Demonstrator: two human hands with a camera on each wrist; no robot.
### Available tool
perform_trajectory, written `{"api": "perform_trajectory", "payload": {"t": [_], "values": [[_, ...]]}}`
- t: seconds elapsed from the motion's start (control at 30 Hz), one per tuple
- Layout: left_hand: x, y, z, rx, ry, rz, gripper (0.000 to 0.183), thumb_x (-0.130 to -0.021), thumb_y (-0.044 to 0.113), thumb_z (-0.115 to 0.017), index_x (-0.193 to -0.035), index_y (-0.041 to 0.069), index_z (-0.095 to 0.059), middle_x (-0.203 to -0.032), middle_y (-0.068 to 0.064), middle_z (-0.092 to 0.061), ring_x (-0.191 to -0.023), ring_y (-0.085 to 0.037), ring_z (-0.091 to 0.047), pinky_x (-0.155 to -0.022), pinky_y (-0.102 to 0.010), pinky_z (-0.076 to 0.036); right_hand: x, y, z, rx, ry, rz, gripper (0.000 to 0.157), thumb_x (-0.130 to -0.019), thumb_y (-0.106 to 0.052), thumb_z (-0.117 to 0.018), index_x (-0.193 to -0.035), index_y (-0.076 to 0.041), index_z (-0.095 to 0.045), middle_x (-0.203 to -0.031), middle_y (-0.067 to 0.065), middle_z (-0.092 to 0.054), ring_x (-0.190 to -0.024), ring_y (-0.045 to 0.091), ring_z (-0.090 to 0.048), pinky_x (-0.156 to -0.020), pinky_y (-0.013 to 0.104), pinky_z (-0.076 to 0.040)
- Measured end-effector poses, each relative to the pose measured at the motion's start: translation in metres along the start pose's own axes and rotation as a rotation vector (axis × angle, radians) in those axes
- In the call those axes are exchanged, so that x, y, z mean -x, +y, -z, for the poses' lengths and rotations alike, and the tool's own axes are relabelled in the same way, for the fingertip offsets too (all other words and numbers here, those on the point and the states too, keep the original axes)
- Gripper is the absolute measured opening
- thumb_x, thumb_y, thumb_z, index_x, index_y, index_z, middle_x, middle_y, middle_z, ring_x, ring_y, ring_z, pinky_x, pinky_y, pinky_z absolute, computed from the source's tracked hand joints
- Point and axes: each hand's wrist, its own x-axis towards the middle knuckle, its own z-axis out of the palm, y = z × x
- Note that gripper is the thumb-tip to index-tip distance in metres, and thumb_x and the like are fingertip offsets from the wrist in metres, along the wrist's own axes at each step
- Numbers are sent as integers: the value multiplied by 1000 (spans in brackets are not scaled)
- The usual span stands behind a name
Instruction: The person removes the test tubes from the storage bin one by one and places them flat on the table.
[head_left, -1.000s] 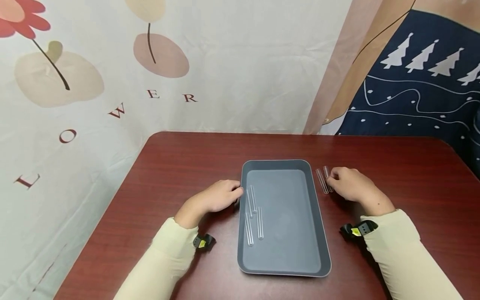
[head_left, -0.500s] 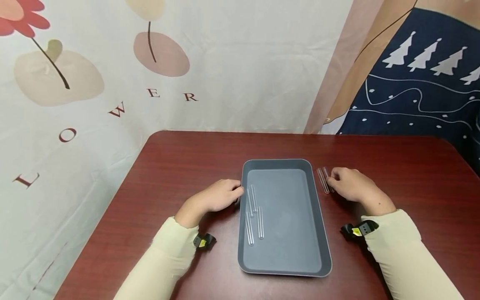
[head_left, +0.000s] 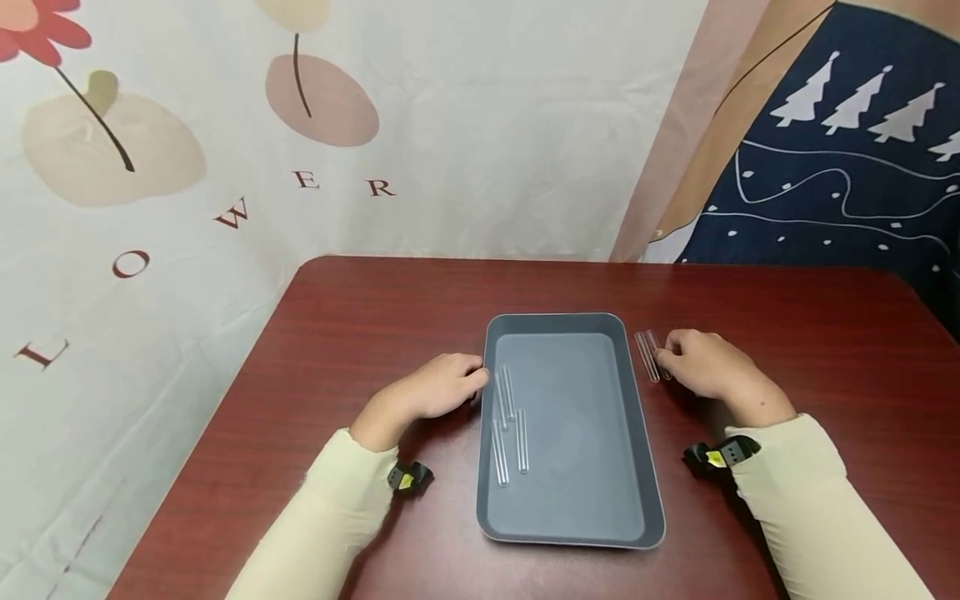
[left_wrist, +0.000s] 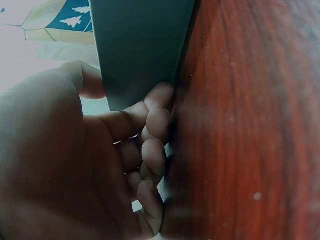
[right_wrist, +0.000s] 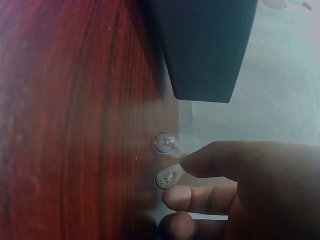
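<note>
Just right of the gray tray (head_left: 585, 467), the right hand (head_left: 707, 365) pinches the outer clear tube (right_wrist: 165, 180) beside the inner tube (right_wrist: 163, 142), while the left hand (head_left: 438, 386) grips the tray's left rim, both hands placed much as a second ago.

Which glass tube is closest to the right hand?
The tube farther from the tray, in the pair on the table: the right hand pinches it. Its neighbour lies nearer the tray; the other four tubes lie inside.
</note>
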Motion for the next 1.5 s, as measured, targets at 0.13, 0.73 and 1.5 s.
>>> {"api": "perform_trajectory", "payload": {"t": [0.13,0.73,1.5], "values": [[-1,-1,-1,-11,3,-1,32,-101,26,-39,-73,15,-52,-68,0,-53,-70,-15,-52,-72,-30,-42,0,0,3,12,10,-5,25,-99,-25,-48,-81,-9,-55,-64,4,-50,-57,18,-48,-53,32,-38],[-1,-2,-1,-13,0,-11,32,-101,25,-38,-74,15,-53,-68,1,-53,-71,-14,-53,-74,-30,-42,13,-25,13,5,94,21,25,-100,-26,-51,-83,-9,-59,-63,3,-56,-59,18,-49,-50,32,-38],[0,1,3,-13,8,-6,33,-100,26,-39,-73,15,-55,-68,1,-54,-71,-14,-54,-73,-30,-44,42,-74,21,50,180,108,18,-98,-27,-56,-94,-12,-63,-64,0,-54,-56,16,-47,-50,31,-37]]}}
